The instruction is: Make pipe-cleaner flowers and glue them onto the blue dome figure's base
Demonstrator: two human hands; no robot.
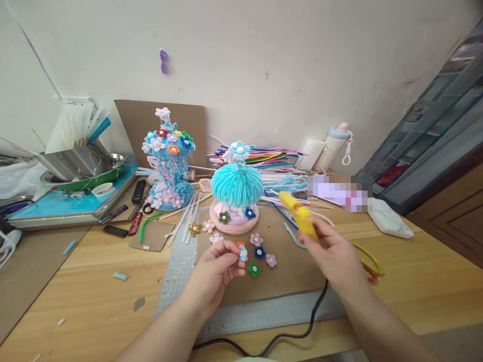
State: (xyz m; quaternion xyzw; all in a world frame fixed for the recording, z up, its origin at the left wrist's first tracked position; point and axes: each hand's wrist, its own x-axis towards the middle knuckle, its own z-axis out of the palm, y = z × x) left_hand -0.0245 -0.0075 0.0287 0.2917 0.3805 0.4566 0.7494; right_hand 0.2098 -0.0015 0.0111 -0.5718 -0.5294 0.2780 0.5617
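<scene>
My left hand (219, 269) pinches a small light-blue pipe-cleaner flower (243, 252) just above the brown cardboard sheet (290, 271). To its right, my right hand (330, 249) grips a yellow hot glue gun (300, 215), nozzle pointing up and left; its black cord (302, 327) trails off toward me. Several loose little flowers (260, 251) lie on the cardboard between the hands. Right behind them stands a turquoise dome ornament on a pink base (236, 193).
A taller blue flower-covered ornament (168, 161) stands at the back left. Behind the dome lies a heap of coloured pipe cleaners (260, 157). Glue sticks (186, 216), a metal bowl on blue boards (81, 168), a bottle (332, 146) and a grey cutting mat (177, 271) sit around.
</scene>
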